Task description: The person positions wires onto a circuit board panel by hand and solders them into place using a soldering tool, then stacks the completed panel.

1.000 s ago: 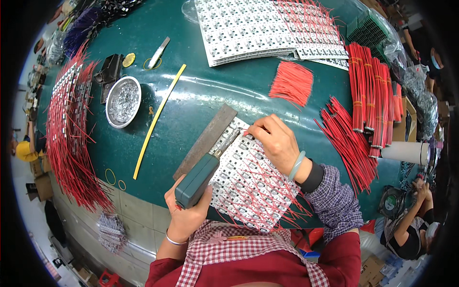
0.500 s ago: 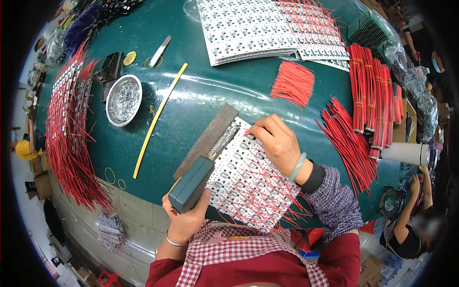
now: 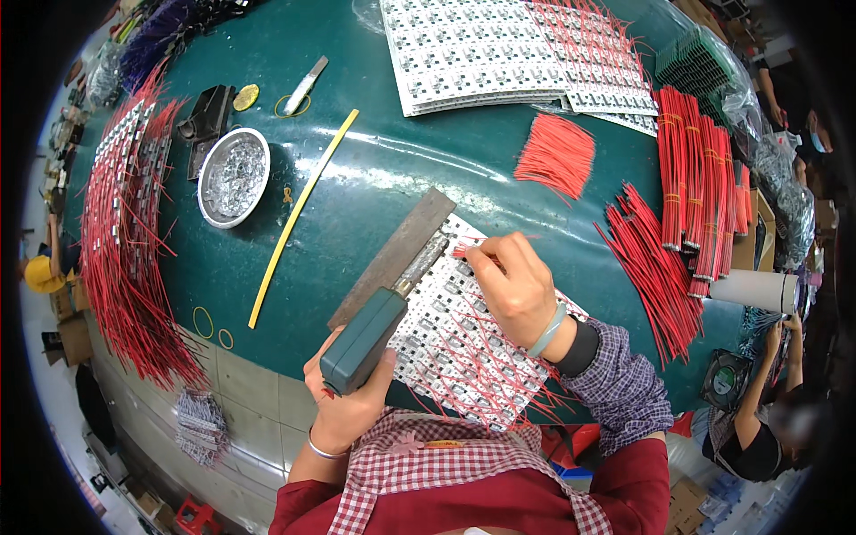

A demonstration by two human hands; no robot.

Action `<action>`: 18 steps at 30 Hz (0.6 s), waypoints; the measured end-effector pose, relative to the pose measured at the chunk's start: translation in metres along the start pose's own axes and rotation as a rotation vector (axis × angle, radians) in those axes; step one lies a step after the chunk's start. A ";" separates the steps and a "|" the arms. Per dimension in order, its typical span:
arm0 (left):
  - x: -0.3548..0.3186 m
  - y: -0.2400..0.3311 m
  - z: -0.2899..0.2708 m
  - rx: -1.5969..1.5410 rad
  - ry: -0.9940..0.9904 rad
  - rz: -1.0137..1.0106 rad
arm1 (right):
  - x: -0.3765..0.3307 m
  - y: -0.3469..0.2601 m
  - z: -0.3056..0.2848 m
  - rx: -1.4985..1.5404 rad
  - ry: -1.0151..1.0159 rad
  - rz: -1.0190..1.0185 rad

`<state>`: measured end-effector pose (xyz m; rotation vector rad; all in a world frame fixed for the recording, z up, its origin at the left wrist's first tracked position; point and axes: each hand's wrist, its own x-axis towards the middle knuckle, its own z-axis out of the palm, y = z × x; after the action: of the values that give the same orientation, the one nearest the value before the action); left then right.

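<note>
My left hand [image 3: 350,412] is closed around a dark green soldering gun [image 3: 364,341], its metal shaft reaching up toward the far corner of a white circuit board panel [image 3: 426,314]. The panel lies tilted on the table by my body, its near part covered with thin red wires. A flat dark metal bar [image 3: 385,263] rests along its left edge. My right hand [image 3: 519,294] is over the panel's far right part, finger and thumb pinching a few short red wires [image 3: 462,251] close to the shaft's end. Whether those wires touch the panel, I cannot tell.
A bowl of silvery bits [image 3: 234,178], a yellow strip [image 3: 303,218] and a knife [image 3: 308,85] lie to the left. Wired panels [image 3: 120,214] hang over the left edge. Stacked white panels [image 3: 473,53], a red wire pile [image 3: 555,156] and wire bundles [image 3: 682,174] are at the far right.
My right hand has shifted slightly down, and the red wires in its fingers now show more. My left hand stays on the soldering gun. The whole view has shifted a little.
</note>
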<state>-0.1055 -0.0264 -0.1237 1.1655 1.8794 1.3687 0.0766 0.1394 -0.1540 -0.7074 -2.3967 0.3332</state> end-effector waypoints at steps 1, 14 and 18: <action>-0.001 -0.002 0.000 -0.001 0.000 -0.002 | -0.001 -0.001 0.002 0.000 -0.002 0.001; 0.004 -0.001 0.000 -0.034 -0.054 -0.014 | -0.006 -0.007 0.008 -0.068 -0.023 0.025; 0.004 -0.001 0.002 -0.043 -0.068 -0.063 | -0.005 -0.007 0.008 -0.080 -0.031 0.009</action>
<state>-0.1062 -0.0225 -0.1250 1.1078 1.8151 1.3127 0.0721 0.1298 -0.1603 -0.7543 -2.4481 0.2554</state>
